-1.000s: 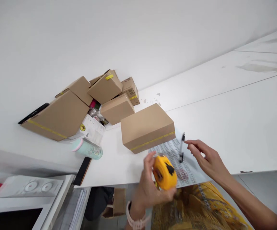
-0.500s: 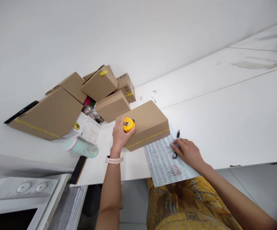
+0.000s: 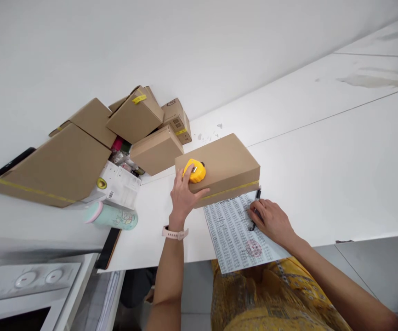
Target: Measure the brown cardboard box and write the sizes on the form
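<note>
My left hand (image 3: pixel 184 195) lies at the near left corner of a closed cardboard box (image 3: pixel 224 158). Its thumb is stretched along the box's front side, its other fingers are by the left end, and one fingertip touches a yellow tape measure (image 3: pixel 196 172) resting on top. Yellow tape runs along the box's front. Just in front of the box, partly beneath it, is a printed sheet (image 3: pixel 231 241) with a round reddish stamp. My right hand (image 3: pixel 270 219) rests on this paper, fingers curled over a black pen (image 3: pixel 258 194); the pen's middle is hidden.
More cardboard boxes (image 3: pixel 137 115) are stacked against the wall at left. Nearer are a white package (image 3: pixel 118 184) and a mint bottle (image 3: pixel 116 216) lying on its side. A white appliance with two knobs (image 3: pixel 26 279) stands at lower left. The white table (image 3: pixel 323 184) extends right.
The box has shifted right and away with the tape measure on it, uncovering a printed heading on the sheet. My left hand has loosened from around the tape measure. The right hand stays on the pen.
</note>
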Motion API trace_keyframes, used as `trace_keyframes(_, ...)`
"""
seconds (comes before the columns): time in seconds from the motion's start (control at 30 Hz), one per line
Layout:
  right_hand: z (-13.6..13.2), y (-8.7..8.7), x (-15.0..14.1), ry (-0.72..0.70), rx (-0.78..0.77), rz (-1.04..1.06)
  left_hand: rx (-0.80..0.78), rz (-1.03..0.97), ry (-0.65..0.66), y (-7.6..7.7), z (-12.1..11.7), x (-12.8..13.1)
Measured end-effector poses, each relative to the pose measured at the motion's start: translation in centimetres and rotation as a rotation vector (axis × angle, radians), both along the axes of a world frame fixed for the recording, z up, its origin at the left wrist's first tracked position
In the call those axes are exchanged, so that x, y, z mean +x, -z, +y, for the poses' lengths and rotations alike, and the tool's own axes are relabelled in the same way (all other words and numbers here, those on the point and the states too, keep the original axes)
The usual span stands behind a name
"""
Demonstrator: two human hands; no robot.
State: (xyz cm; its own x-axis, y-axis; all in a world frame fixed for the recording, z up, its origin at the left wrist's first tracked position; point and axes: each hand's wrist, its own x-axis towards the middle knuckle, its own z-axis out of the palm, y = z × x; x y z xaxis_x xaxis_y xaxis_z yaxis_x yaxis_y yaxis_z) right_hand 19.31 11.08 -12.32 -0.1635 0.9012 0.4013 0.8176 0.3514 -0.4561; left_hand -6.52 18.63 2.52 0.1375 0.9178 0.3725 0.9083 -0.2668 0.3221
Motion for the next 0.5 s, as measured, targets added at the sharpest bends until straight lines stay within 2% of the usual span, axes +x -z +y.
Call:
trace_keyframes(0.2,0.0,-0.2,0.1,0.041,0.006,0.016,-0.019,0.031,0.041,0.0,2.5,4.0)
trace_keyframes(0.37,-0.3,-0.2,0.3,0.068,-0.011,0.062,-0.001,0.034,0.055,0.1,3.6,4.4)
trace_keyframes(0.5,-0.3,0.0,0.5,0.055,-0.026,0.08,0.0,0.024,0.049,0.1,5.4,4.0)
